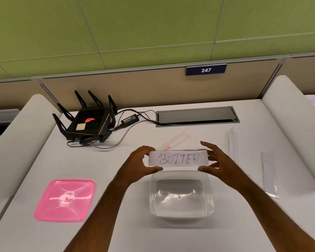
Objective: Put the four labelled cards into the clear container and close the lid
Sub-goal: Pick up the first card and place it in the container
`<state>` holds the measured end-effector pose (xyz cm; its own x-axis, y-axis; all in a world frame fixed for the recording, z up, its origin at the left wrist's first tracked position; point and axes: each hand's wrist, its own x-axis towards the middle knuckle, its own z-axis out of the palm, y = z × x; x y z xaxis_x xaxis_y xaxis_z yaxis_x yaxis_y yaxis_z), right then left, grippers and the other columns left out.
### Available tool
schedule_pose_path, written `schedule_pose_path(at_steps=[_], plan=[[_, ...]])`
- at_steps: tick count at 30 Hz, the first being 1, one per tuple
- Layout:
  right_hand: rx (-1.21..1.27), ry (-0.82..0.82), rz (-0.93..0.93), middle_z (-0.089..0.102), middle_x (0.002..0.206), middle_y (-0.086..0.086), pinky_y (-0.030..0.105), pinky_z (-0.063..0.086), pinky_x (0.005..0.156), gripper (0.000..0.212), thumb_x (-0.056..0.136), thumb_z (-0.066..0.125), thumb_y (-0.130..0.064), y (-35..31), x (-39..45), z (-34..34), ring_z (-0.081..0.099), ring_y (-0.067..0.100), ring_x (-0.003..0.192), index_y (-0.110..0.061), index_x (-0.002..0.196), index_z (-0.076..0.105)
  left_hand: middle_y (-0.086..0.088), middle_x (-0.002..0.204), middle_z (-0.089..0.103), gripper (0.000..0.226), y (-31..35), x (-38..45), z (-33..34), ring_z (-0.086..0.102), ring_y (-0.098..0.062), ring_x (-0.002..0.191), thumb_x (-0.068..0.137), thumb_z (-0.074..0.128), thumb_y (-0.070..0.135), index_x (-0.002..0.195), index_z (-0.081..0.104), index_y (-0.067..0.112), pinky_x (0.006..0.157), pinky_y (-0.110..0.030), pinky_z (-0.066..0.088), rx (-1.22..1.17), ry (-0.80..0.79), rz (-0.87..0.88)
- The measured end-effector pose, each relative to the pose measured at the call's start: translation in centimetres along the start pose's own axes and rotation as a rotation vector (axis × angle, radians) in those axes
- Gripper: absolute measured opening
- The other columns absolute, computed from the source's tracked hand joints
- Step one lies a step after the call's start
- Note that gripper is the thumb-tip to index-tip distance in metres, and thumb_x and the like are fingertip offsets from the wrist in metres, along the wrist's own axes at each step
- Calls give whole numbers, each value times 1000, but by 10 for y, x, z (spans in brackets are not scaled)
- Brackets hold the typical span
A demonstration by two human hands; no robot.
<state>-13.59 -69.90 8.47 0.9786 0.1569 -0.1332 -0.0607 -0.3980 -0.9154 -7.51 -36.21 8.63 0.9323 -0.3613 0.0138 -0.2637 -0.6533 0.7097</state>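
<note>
A white card labelled BUTTER is held upright, facing me, just above the far rim of the clear container. My left hand pinches its left end and my right hand pinches its right end. The container stands open and holds nothing. Its pink lid lies flat on the table to the left. Another card with red print lies behind the held one. Two more cards lie flat on the right of the table.
A black router with antennas, a power brick and cables sit at the back left. A grey cable hatch is set in the table at the back. White side partitions flank the desk.
</note>
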Motion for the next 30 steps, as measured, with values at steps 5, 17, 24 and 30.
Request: schedule_pose_path(at_steps=[5, 17, 24, 30], plan=[[-72, 34, -24, 63, 129, -23, 22, 56, 82, 67, 76, 77, -54, 4, -4, -2, 60, 3, 118, -51, 135, 45, 27, 114, 59, 63, 5, 0, 4, 52, 6, 109, 64, 79, 69, 114, 53, 42, 80, -7, 49, -12, -10, -20], [-103, 38, -1, 61, 134, -13, 17, 54, 82, 59, 88, 76, -34, 11, -2, -1, 60, 9, 119, -42, 137, 45, 24, 114, 61, 60, 9, 0, 6, 54, 6, 106, 66, 82, 62, 114, 55, 38, 79, -6, 49, -40, -32, -31], [-134, 49, -12, 62, 130, -18, 17, 55, 81, 58, 86, 78, -34, 12, 1, 0, 59, 1, 118, -42, 134, 46, 19, 118, 61, 63, 7, 2, 5, 56, 1, 106, 69, 84, 56, 120, 56, 33, 80, -6, 49, -23, -58, -54], [-243, 17, -21, 59, 120, -37, 19, 54, 83, 56, 79, 84, -38, 26, -1, 5, 54, -8, 117, -48, 119, 46, 23, 114, 61, 62, 1, -2, 14, 55, 8, 107, 65, 89, 50, 118, 60, 34, 79, -4, 48, -21, -91, -53]])
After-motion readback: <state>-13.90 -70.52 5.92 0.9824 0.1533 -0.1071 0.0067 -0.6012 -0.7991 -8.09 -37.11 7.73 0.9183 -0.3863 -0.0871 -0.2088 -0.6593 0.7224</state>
